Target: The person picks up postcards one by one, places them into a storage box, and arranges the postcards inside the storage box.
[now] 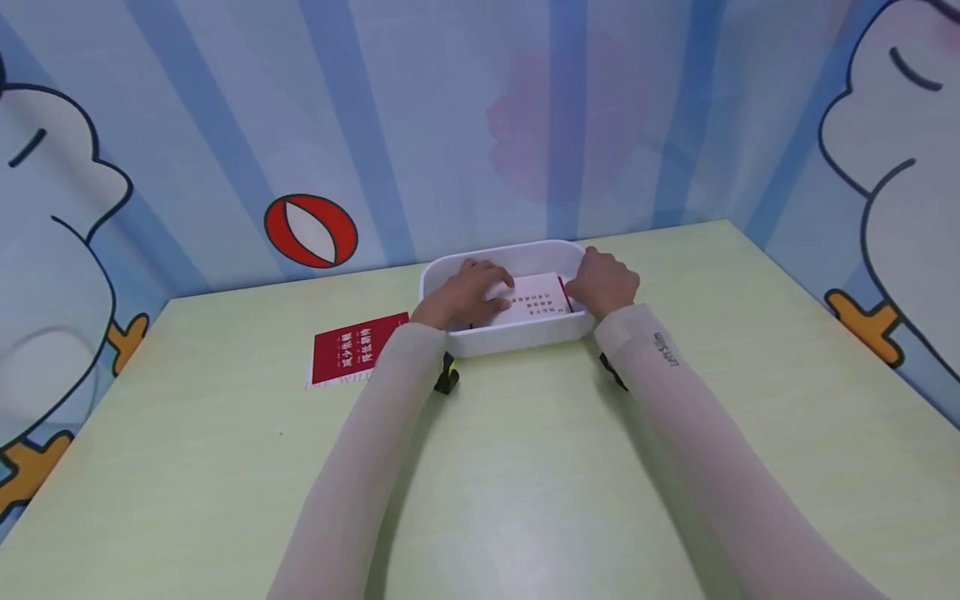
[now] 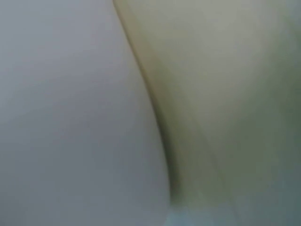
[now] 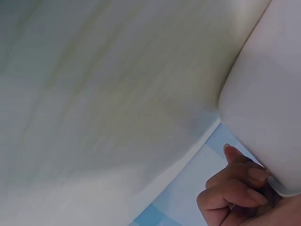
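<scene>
Staged tabletop booth, likely recording set: pale green laminate table [image 1: 525, 467] boxed in by blue-striped cartoon-print wall panels [image 1: 450, 125] with red-and-white ball motif [image 1: 311, 231], orange-footed white characters.

The left wrist view is all blur; nothing there can be named. The left hand [image 1: 468, 290] covers part of the white booklet [image 1: 536, 297], whose print is too small to read. The right hand [image 3: 240, 188] is cut by the picture's edge.

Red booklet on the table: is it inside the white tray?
No. The red booklet lies flat on the green table, left of the white tray and outside it.
</scene>
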Demonstrator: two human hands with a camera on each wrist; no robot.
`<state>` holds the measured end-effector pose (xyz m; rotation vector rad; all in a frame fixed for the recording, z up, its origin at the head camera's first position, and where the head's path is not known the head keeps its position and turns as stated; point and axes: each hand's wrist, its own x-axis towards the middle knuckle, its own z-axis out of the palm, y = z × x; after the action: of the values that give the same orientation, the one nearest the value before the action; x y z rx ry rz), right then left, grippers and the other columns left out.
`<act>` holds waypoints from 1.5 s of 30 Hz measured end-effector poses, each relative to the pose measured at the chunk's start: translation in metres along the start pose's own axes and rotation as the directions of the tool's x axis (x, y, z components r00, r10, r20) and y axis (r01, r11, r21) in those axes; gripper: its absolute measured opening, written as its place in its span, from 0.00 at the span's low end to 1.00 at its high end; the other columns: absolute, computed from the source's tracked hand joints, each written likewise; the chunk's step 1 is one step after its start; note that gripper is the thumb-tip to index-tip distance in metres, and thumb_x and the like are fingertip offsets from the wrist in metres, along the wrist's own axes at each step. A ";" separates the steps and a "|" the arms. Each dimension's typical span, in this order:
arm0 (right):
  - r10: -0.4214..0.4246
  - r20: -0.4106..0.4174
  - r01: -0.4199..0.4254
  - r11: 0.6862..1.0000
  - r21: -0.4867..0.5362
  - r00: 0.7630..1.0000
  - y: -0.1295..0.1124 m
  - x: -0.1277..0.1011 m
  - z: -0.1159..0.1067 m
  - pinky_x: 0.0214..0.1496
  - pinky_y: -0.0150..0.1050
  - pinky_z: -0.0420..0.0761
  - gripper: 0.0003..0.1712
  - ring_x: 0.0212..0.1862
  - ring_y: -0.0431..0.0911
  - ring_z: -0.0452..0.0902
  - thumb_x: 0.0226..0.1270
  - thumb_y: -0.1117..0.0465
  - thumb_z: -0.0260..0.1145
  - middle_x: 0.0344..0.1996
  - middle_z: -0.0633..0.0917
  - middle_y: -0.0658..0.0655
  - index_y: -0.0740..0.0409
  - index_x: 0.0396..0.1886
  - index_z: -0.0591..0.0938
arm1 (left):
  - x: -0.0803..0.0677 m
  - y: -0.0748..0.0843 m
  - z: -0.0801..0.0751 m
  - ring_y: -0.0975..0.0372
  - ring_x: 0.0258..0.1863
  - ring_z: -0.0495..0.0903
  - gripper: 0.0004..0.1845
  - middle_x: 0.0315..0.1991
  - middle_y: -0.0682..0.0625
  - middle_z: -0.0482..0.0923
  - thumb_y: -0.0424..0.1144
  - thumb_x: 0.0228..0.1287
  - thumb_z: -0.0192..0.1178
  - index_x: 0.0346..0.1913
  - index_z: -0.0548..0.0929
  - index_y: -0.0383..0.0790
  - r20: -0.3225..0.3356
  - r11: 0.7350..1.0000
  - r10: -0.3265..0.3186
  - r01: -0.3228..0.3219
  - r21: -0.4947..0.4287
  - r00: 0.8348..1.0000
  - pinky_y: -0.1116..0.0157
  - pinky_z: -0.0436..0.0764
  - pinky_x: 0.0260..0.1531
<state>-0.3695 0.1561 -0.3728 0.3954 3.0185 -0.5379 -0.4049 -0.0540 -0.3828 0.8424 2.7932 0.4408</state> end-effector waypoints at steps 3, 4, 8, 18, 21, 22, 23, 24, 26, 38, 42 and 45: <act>-0.001 0.001 0.001 1.000 -0.007 1.000 0.000 0.000 -0.001 0.59 0.56 0.78 0.29 0.51 0.58 0.81 0.66 0.53 0.63 0.54 0.83 0.66 0.65 0.61 0.72 | 0.000 0.001 0.000 0.55 0.67 0.59 0.19 0.67 0.50 0.69 0.46 0.72 0.58 0.63 0.75 0.51 -0.002 1.000 -0.005 0.005 0.007 1.000 0.52 0.65 0.71; -0.002 0.002 0.002 1.000 -0.008 1.000 0.000 0.000 -0.002 0.59 0.56 0.78 0.29 0.51 0.58 0.81 0.66 0.53 0.63 0.54 0.83 0.66 0.65 0.61 0.72 | 0.000 0.001 -0.001 0.55 0.67 0.59 0.19 0.67 0.50 0.69 0.47 0.72 0.58 0.63 0.75 0.52 -0.004 1.000 -0.006 0.006 0.011 1.000 0.51 0.66 0.71; -0.004 0.003 0.004 1.000 -0.010 1.000 0.000 -0.002 -0.004 0.59 0.56 0.78 0.29 0.52 0.59 0.81 0.66 0.53 0.63 0.54 0.83 0.66 0.65 0.61 0.72 | -0.001 0.002 -0.001 0.56 0.66 0.59 0.19 0.66 0.50 0.69 0.47 0.71 0.58 0.62 0.76 0.53 -0.015 1.000 -0.015 0.015 0.014 1.000 0.49 0.67 0.70; -0.011 -0.009 0.011 1.000 -0.011 1.000 0.001 -0.001 -0.002 0.59 0.57 0.78 0.28 0.52 0.58 0.82 0.67 0.53 0.64 0.53 0.83 0.66 0.65 0.61 0.73 | -0.003 0.007 -0.001 0.56 0.66 0.60 0.19 0.67 0.50 0.68 0.47 0.71 0.59 0.62 0.76 0.53 -0.016 0.999 -0.038 0.038 0.008 0.999 0.49 0.67 0.70; -0.010 -0.008 0.010 1.000 -0.003 1.000 0.001 -0.001 -0.001 0.60 0.57 0.78 0.28 0.53 0.59 0.81 0.67 0.54 0.63 0.54 0.83 0.66 0.65 0.62 0.72 | -0.004 0.008 -0.001 0.56 0.66 0.60 0.20 0.68 0.50 0.67 0.48 0.71 0.59 0.63 0.75 0.54 -0.013 0.999 -0.046 0.046 0.008 0.999 0.50 0.66 0.71; -0.010 -0.009 0.010 1.000 -0.001 1.000 0.001 -0.001 -0.001 0.60 0.57 0.78 0.28 0.53 0.59 0.81 0.67 0.54 0.63 0.54 0.83 0.66 0.65 0.62 0.72 | -0.004 0.008 -0.001 0.56 0.67 0.60 0.20 0.69 0.50 0.67 0.48 0.71 0.59 0.64 0.74 0.54 -0.012 0.999 -0.048 0.048 0.012 0.999 0.50 0.66 0.71; -0.010 -0.009 0.010 1.000 0.000 1.000 0.001 -0.001 -0.001 0.61 0.57 0.78 0.28 0.54 0.59 0.81 0.67 0.54 0.63 0.54 0.83 0.66 0.65 0.62 0.72 | -0.003 0.008 -0.001 0.56 0.67 0.59 0.21 0.69 0.50 0.67 0.48 0.71 0.59 0.64 0.74 0.54 -0.012 0.999 -0.048 0.048 0.018 0.999 0.50 0.65 0.71; -0.007 -0.010 0.007 1.000 0.001 1.000 0.001 -0.001 -0.001 0.61 0.57 0.77 0.28 0.54 0.59 0.81 0.67 0.54 0.63 0.54 0.83 0.66 0.65 0.62 0.72 | -0.003 0.008 -0.001 0.55 0.67 0.59 0.21 0.69 0.50 0.67 0.49 0.71 0.59 0.64 0.73 0.54 -0.014 0.999 -0.044 0.044 0.025 0.999 0.49 0.65 0.71; -0.004 -0.010 0.004 1.000 0.002 1.000 0.001 -0.001 -0.001 0.61 0.56 0.77 0.28 0.54 0.59 0.81 0.67 0.55 0.63 0.55 0.83 0.66 0.65 0.62 0.72 | -0.003 0.008 -0.002 0.55 0.67 0.60 0.22 0.69 0.50 0.67 0.50 0.71 0.58 0.65 0.73 0.54 -0.028 0.998 -0.024 0.025 0.051 0.999 0.49 0.64 0.70; -0.054 -0.005 0.054 0.998 -0.044 0.999 -0.011 0.005 0.005 0.58 0.55 0.79 0.27 0.50 0.56 0.83 0.67 0.53 0.64 0.51 0.85 0.64 0.64 0.60 0.72 | -0.015 -0.007 -0.014 0.54 0.59 0.76 0.18 0.59 0.50 0.80 0.45 0.75 0.54 0.64 0.74 0.48 -0.193 0.982 0.072 -0.035 0.188 0.979 0.52 0.74 0.63; -0.051 -0.025 0.050 0.997 -0.062 0.998 -0.013 0.009 0.004 0.58 0.54 0.80 0.27 0.50 0.57 0.83 0.67 0.53 0.64 0.50 0.85 0.65 0.64 0.60 0.72 | -0.021 -0.009 -0.022 0.53 0.59 0.77 0.18 0.58 0.49 0.80 0.44 0.75 0.54 0.63 0.75 0.46 -0.229 0.987 0.081 -0.045 0.156 0.970 0.50 0.74 0.62; -0.051 -0.033 0.049 0.997 -0.063 0.998 -0.011 0.011 0.002 0.58 0.55 0.80 0.27 0.51 0.57 0.83 0.67 0.54 0.64 0.51 0.85 0.65 0.65 0.60 0.72 | -0.023 -0.010 -0.025 0.53 0.59 0.77 0.18 0.58 0.48 0.80 0.44 0.75 0.55 0.63 0.75 0.46 -0.260 0.991 0.080 -0.048 0.127 0.962 0.50 0.73 0.62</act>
<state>-0.3831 0.1483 -0.3721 0.3294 3.0764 -0.4440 -0.3974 -0.0808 -0.3604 0.9674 3.0709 0.4289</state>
